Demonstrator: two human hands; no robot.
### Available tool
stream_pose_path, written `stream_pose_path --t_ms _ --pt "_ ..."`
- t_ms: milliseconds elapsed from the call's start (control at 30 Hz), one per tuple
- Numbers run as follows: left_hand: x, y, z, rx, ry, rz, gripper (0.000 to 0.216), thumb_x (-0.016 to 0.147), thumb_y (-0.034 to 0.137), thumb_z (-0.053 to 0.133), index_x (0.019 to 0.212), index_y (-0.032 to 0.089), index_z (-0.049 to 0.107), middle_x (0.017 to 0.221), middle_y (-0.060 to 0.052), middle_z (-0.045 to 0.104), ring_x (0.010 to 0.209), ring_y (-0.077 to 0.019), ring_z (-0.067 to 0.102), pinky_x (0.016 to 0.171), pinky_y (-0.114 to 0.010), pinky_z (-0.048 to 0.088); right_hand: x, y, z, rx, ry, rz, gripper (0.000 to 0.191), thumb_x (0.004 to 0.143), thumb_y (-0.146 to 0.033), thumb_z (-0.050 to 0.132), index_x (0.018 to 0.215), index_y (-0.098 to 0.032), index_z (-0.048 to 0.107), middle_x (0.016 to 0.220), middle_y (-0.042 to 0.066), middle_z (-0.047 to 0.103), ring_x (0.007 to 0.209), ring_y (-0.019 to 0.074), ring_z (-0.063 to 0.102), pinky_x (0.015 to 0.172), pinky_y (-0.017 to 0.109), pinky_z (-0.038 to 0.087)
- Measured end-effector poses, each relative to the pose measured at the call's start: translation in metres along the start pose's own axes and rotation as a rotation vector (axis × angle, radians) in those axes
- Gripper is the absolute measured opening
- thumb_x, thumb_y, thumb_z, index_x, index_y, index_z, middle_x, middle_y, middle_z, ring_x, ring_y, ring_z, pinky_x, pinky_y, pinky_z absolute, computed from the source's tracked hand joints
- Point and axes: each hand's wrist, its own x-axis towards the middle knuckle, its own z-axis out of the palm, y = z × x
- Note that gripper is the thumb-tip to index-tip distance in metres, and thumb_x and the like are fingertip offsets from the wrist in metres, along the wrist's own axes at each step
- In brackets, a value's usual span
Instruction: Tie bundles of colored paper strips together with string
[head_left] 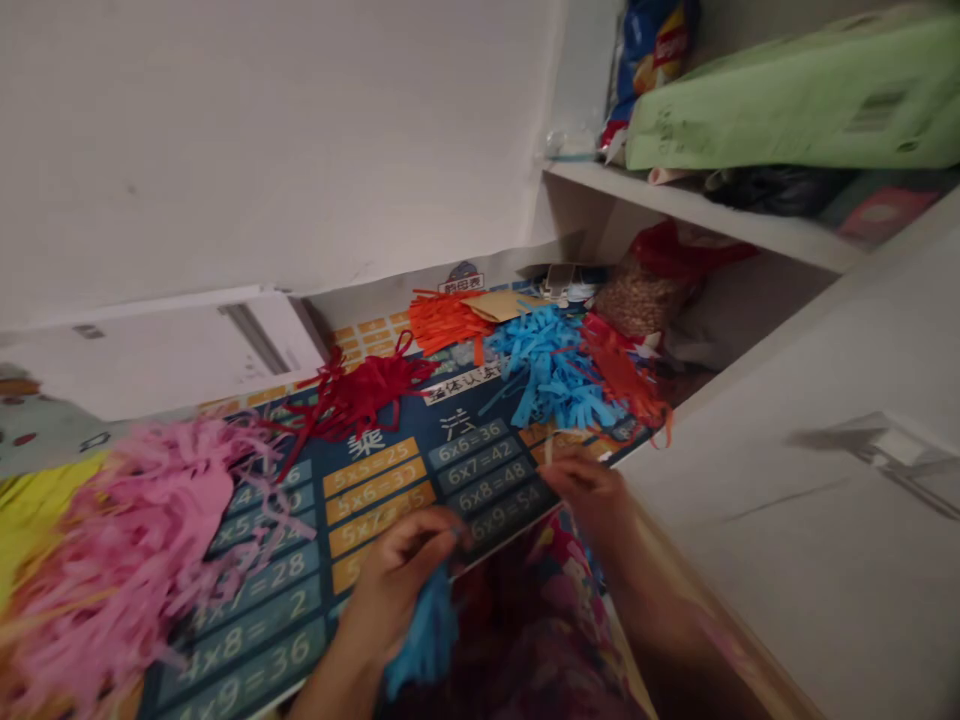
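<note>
My left hand (409, 565) is closed on the top of a blue paper-strip tassel (424, 640), whose fringe hangs down over the table's front edge. To the right, my right hand (589, 490) has its fingers pinched together around a thin pale strip (548, 448) pointing upward; its exact kind is blurred. A pile of blue fringed strips (551, 365) lies just beyond the right hand. Both hands are over the near edge of a multiplication-table mat (375, 480).
Pink fringe (150, 540) and yellow material (37, 510) spread at left. Red strips (360, 390), orange strips (448, 320) and red-orange strips (626, 375) lie farther back. A white box (172, 350) stands by the wall. A shelf (712, 215) overhangs the right side.
</note>
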Motion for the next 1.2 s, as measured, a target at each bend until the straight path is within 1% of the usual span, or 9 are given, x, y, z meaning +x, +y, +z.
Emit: stream_pose_path --t_ms 100,267,400,633,767,867,967,1100,1200 --pt "0.008 -0.006 0.015 -0.082 -0.147 0.061 0.036 0.066 0.046 0.085 0.069 0.016 0.066 0.113 -0.011 0.071 0.098 -0.0236 0.069 0.072 -0.03 0.059 -0.024 -0.03 0.041 0.307 -0.169 -0.058 0.017 0.083 -0.039 0.069 0.077 -0.026 0.078 0.089 0.004 0.063 0.086 0.0187 0.062 0.078 0.031 0.051" --pt "0.007 -0.015 0.005 -0.046 -0.235 0.033 0.043 0.069 0.052 0.082 0.071 0.014 0.064 0.065 -0.003 0.068 0.053 -0.0106 0.061 0.055 -0.021 0.048 -0.028 -0.04 0.064 0.487 -0.38 0.048 0.015 0.082 -0.04 0.071 0.082 -0.026 0.079 0.111 0.006 0.067 0.105 0.0228 0.062 0.089 0.035 0.05" --pt "-0.007 -0.012 -0.017 0.135 -0.236 0.005 0.039 0.076 0.05 0.076 0.071 0.012 0.068 0.06 -0.002 0.065 0.049 -0.0085 0.056 0.05 -0.019 0.041 -0.009 -0.031 0.069 0.732 -0.328 0.292 0.024 0.079 -0.048 0.072 0.078 -0.024 0.072 0.085 0.004 0.07 0.079 0.0198 0.066 0.074 0.035 0.055" --pt "-0.013 -0.016 -0.027 0.292 -0.265 -0.04 0.029 0.082 0.04 0.069 0.071 0.013 0.069 0.061 -0.002 0.065 0.051 -0.0089 0.055 0.052 -0.019 0.04 0.023 -0.043 0.072 1.093 -0.326 0.538 0.022 0.073 -0.04 0.08 0.078 -0.023 0.067 0.074 -0.002 0.064 0.065 0.0118 0.061 0.067 0.028 0.057" --pt "-0.014 -0.018 -0.032 0.351 -0.319 -0.09 0.025 0.082 0.037 0.068 0.073 0.014 0.07 0.066 -0.002 0.067 0.053 -0.0093 0.057 0.051 -0.019 0.04 0.038 -0.05 0.065 1.048 -0.39 0.39 0.02 0.077 -0.04 0.075 0.079 -0.022 0.066 0.064 -0.004 0.05 0.049 0.0075 0.042 0.043 0.02 0.041" --pt "-0.013 -0.014 -0.038 0.336 -0.316 -0.078 0.024 0.08 0.037 0.072 0.074 0.014 0.072 0.07 -0.003 0.07 0.062 -0.0115 0.062 0.057 -0.019 0.044 0.033 -0.052 0.06 0.889 -0.248 0.28 0.023 0.079 -0.044 0.072 0.077 -0.022 0.067 0.054 -0.007 0.039 0.044 0.0072 0.029 0.037 0.02 0.026" --pt "-0.009 -0.007 -0.041 0.102 -0.108 0.031 0.024 0.07 0.036 0.083 0.079 0.016 0.072 0.089 -0.005 0.074 0.08 -0.0143 0.067 0.073 -0.022 0.05 0.008 -0.056 0.06 0.511 -0.166 0.11 0.02 0.084 -0.042 0.068 0.079 -0.023 0.071 0.055 -0.004 0.051 0.049 0.0097 0.043 0.045 0.022 0.035" --pt "-0.002 -0.006 -0.039 -0.3 0.115 -0.046 0.04 0.055 0.037 0.092 0.08 0.015 0.069 0.069 0.0 0.07 0.059 -0.0114 0.065 0.061 -0.022 0.052 -0.025 -0.067 0.067 0.143 -0.398 -0.148 0.022 0.087 -0.038 0.061 0.075 -0.024 0.073 0.07 0.0 0.069 0.063 0.0166 0.061 0.057 0.027 0.045" --pt "0.0 -0.008 -0.035 -0.464 0.151 -0.137 0.045 0.049 0.031 0.095 0.08 0.013 0.068 0.066 0.001 0.069 0.055 -0.012 0.064 0.059 -0.025 0.056 -0.034 -0.072 0.076 0.09 -0.422 -0.254 0.023 0.089 -0.036 0.058 0.075 -0.025 0.072 0.066 -0.001 0.068 0.059 0.0157 0.061 0.055 0.026 0.044"
